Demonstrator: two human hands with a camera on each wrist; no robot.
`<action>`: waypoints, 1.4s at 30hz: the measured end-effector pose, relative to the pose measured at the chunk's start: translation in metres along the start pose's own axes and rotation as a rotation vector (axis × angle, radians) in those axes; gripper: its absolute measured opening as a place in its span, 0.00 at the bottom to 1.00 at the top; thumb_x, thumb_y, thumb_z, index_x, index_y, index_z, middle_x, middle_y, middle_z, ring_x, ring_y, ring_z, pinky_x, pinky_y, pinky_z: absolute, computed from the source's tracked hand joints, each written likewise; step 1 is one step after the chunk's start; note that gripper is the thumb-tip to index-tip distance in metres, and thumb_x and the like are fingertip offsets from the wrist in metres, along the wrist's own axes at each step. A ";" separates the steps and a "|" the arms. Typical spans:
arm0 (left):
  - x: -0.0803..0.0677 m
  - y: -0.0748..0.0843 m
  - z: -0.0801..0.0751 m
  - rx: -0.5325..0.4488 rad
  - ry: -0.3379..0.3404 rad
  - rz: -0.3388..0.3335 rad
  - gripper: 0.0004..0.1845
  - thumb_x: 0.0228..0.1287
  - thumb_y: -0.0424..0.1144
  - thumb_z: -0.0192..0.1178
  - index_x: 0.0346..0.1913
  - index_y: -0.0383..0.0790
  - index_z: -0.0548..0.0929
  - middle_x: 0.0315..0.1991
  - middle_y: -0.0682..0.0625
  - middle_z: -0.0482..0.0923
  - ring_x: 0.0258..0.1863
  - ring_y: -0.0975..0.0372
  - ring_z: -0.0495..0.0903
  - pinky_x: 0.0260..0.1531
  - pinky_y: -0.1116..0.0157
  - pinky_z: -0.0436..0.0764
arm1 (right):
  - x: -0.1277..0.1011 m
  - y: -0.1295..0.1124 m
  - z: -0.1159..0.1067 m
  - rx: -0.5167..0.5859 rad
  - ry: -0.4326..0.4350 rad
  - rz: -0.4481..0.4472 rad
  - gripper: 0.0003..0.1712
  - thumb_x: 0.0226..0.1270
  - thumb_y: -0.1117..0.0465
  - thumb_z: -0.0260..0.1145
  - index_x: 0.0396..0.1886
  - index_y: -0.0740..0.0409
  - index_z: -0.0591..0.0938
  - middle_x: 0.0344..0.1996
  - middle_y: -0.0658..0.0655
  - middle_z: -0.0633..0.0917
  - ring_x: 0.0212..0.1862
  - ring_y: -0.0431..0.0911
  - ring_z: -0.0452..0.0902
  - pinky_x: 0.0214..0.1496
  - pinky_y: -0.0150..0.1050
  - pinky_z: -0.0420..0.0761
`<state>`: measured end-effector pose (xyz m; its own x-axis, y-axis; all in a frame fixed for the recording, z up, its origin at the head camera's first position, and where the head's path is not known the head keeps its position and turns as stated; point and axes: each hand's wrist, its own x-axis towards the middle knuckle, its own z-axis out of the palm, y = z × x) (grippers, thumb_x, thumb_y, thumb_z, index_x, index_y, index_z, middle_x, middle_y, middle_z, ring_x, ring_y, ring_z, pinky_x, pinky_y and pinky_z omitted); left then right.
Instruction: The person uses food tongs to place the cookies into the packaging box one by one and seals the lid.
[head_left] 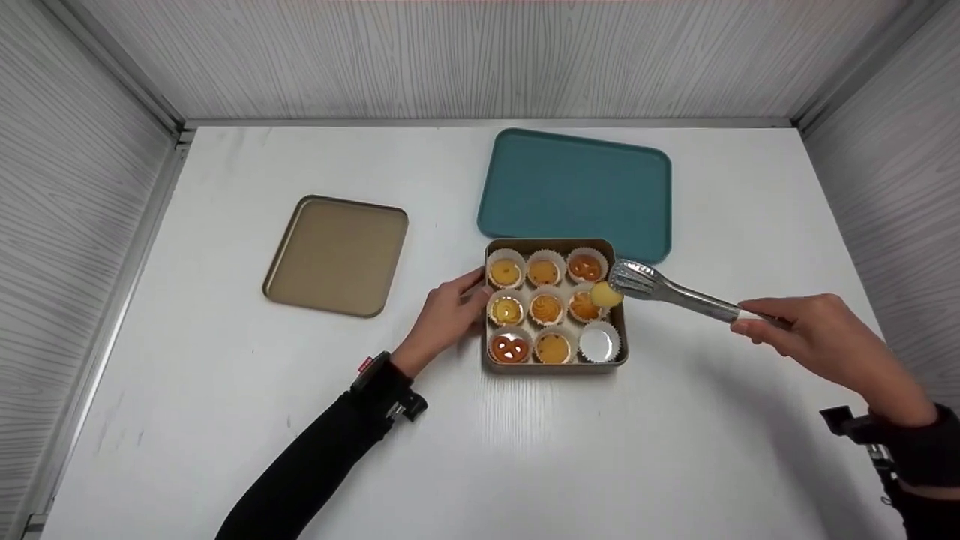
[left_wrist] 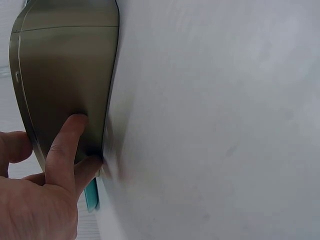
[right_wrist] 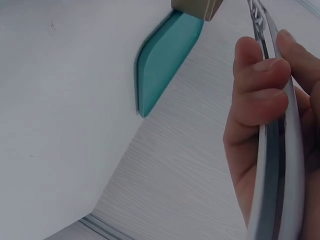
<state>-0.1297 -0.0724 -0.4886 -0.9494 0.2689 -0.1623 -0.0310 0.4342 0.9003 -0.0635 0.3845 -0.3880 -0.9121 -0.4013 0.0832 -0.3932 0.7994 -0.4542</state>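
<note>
A rectangular gold-brown baking tin [head_left: 555, 369] holds rows of small tarts in white paper cups. One paper cup [head_left: 599, 343], at its near right corner, shows a bare white inside. My left hand [head_left: 448, 315] is at the tin's left wall; in the left wrist view its fingertips [left_wrist: 77, 120] press the outer side and the thumb is by the rim. My right hand [head_left: 821, 337] grips metal tongs [head_left: 694, 298] by the handles. At the tongs' tip a small yellow piece of food [head_left: 606, 294] overlaps the right-hand tart [head_left: 582, 306] of the middle row.
Behind the tin lies a teal tray [head_left: 577, 180], its near edge close to the tin's far right corner. A flat gold-brown tray [head_left: 337, 255] lies on the left of the white table [head_left: 465, 465]. Wood-grain panels [head_left: 480, 60] stand around the back and sides.
</note>
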 end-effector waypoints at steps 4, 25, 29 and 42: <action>-0.001 0.000 0.001 -0.002 0.000 -0.006 0.28 0.81 0.45 0.52 0.77 0.39 0.69 0.73 0.44 0.71 0.71 0.55 0.71 0.71 0.58 0.69 | 0.001 -0.012 -0.004 -0.068 -0.050 -0.048 0.06 0.66 0.61 0.76 0.42 0.49 0.91 0.21 0.33 0.79 0.22 0.31 0.66 0.23 0.26 0.66; -0.001 0.000 0.001 -0.019 0.004 -0.011 0.29 0.80 0.46 0.52 0.77 0.39 0.69 0.73 0.44 0.71 0.71 0.55 0.72 0.71 0.58 0.68 | -0.002 -0.058 0.000 -0.244 -0.109 -0.167 0.15 0.59 0.60 0.80 0.28 0.39 0.80 0.20 0.30 0.71 0.22 0.28 0.60 0.23 0.28 0.66; 0.000 -0.001 0.001 -0.017 0.006 -0.010 0.28 0.81 0.46 0.52 0.77 0.39 0.69 0.73 0.44 0.71 0.70 0.54 0.73 0.71 0.58 0.69 | -0.001 -0.061 0.000 -0.263 -0.096 -0.181 0.16 0.57 0.59 0.81 0.28 0.40 0.80 0.20 0.31 0.69 0.22 0.29 0.59 0.23 0.28 0.65; -0.001 0.001 0.000 0.014 0.002 -0.012 0.29 0.80 0.47 0.52 0.77 0.38 0.69 0.73 0.44 0.71 0.72 0.53 0.70 0.72 0.57 0.67 | 0.003 -0.058 0.007 -0.311 -0.052 -0.185 0.16 0.58 0.57 0.80 0.29 0.42 0.78 0.18 0.34 0.63 0.21 0.32 0.56 0.20 0.30 0.60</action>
<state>-0.1289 -0.0720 -0.4881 -0.9496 0.2620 -0.1722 -0.0379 0.4493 0.8926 -0.0428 0.3339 -0.3674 -0.8182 -0.5678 0.0898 -0.5748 0.8056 -0.1435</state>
